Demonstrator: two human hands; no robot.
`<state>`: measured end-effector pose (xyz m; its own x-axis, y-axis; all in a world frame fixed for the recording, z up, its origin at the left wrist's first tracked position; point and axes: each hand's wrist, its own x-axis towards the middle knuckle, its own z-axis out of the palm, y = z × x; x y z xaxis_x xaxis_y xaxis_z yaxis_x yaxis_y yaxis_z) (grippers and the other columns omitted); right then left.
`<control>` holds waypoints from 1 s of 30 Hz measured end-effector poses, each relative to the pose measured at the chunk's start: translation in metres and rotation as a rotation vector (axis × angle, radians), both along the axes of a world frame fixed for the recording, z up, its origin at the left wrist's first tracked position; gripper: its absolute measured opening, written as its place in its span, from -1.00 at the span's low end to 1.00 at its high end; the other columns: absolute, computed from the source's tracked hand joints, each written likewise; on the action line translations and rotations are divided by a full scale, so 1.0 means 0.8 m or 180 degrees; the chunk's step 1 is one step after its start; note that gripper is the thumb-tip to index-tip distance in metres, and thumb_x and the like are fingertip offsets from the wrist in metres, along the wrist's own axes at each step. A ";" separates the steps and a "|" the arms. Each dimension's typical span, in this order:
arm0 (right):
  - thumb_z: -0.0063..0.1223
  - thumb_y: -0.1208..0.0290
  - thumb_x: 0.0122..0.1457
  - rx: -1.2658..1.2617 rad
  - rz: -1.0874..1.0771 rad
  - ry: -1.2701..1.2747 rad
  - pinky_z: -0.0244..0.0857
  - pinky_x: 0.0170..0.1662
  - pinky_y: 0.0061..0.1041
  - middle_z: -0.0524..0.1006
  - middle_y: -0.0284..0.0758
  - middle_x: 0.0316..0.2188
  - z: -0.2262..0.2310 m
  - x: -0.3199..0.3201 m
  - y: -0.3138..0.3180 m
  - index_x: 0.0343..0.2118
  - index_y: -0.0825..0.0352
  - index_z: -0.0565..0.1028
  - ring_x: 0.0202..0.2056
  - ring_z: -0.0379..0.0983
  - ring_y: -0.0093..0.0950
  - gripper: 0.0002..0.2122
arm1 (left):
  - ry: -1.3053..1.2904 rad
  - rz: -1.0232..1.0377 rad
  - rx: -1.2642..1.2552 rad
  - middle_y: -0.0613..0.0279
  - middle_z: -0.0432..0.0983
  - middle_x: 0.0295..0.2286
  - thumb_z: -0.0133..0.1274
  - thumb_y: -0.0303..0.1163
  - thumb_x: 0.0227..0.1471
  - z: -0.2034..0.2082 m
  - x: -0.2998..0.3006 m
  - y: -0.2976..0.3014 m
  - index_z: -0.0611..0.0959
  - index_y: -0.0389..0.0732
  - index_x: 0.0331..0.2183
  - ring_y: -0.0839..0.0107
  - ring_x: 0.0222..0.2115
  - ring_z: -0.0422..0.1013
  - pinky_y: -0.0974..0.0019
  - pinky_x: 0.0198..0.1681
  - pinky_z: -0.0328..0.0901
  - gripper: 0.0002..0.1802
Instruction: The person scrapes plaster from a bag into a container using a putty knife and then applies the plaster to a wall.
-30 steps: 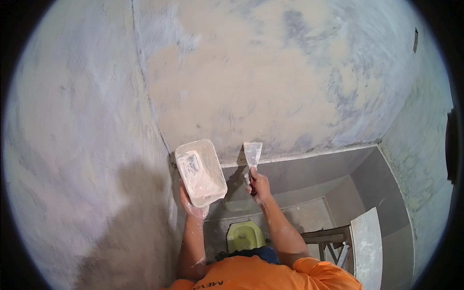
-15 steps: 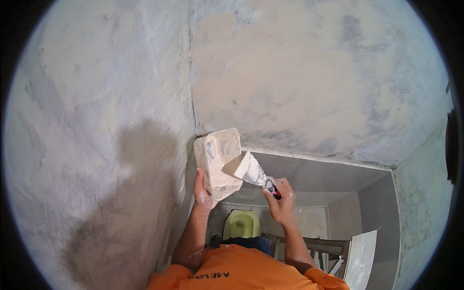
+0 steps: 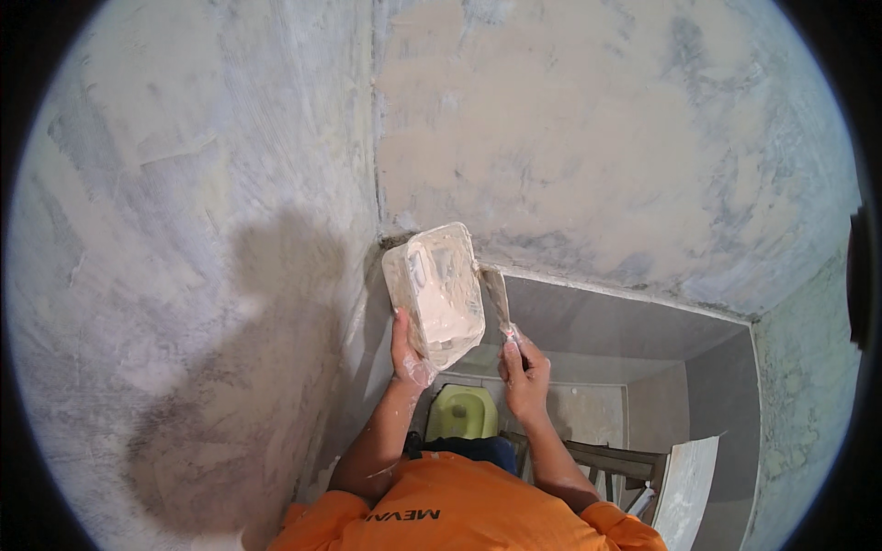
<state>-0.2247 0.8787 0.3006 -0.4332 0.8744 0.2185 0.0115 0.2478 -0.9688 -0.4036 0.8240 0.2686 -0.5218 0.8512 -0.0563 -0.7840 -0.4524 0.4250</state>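
My left hand (image 3: 412, 360) grips a rectangular plastic tub (image 3: 397, 285) by its lower left side. The tub is tilted so its inside shows, with pinkish-cream wall putty (image 3: 445, 312) smeared over the bottom and walls. In my right hand (image 3: 526, 375) is a putty knife (image 3: 497, 292), its handle closed in the fingers. The blade points up and is seen nearly edge-on, close by the tub's right rim; whether it touches the rim I cannot tell. White smears of putty mark both hands.
Putty-coated walls meet at a corner (image 3: 375, 174) ahead. Grey tiling (image 3: 588, 321) lies below a ledge. Lower down are a yellow-green squat toilet (image 3: 462, 413), a wooden frame (image 3: 606, 456) and a pale leaning panel (image 3: 687, 482). My shadow falls on the left wall (image 3: 184, 165).
The tub has moved slightly up and right and tilted. The knife has turned from lying broadside over the tub's edge to standing upright, edge-on, beside its right rim.
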 end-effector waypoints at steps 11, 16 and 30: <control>0.01 0.41 0.35 0.0082 -0.0286 -0.0429 0.21 -0.38 -0.53 0.41 -0.36 -0.55 -0.013 -0.008 0.001 -0.02 0.46 0.54 -0.49 0.25 -0.60 -0.74 | -0.0066 -0.0156 0.0091 0.08 0.32 0.14 0.08 0.01 0.20 -0.052 -0.006 0.011 0.26 -0.23 0.27 0.17 0.14 0.32 0.08 0.23 0.22 -0.22; 0.06 0.43 0.30 0.0074 -0.0571 -0.1260 0.23 -0.36 -0.51 0.47 -0.26 -0.54 -0.007 -0.001 0.014 -0.07 0.46 0.57 -0.49 0.27 -0.55 -0.76 | 0.0636 0.0101 -0.0020 0.08 0.33 0.14 0.07 0.10 0.17 -0.032 0.000 0.007 0.26 -0.26 0.27 0.18 0.14 0.31 0.09 0.22 0.20 -0.15; 0.17 0.55 0.14 0.1238 -0.1008 -0.1131 0.33 -0.30 -0.42 0.50 -0.09 -0.40 0.047 0.008 -0.002 0.02 0.46 0.54 -0.38 0.49 -0.32 -0.65 | 0.1478 0.0364 -0.0281 0.07 0.29 0.19 0.02 0.12 0.19 -0.048 -0.032 -0.008 0.20 -0.23 0.31 0.14 0.20 0.26 0.08 0.26 0.16 -0.12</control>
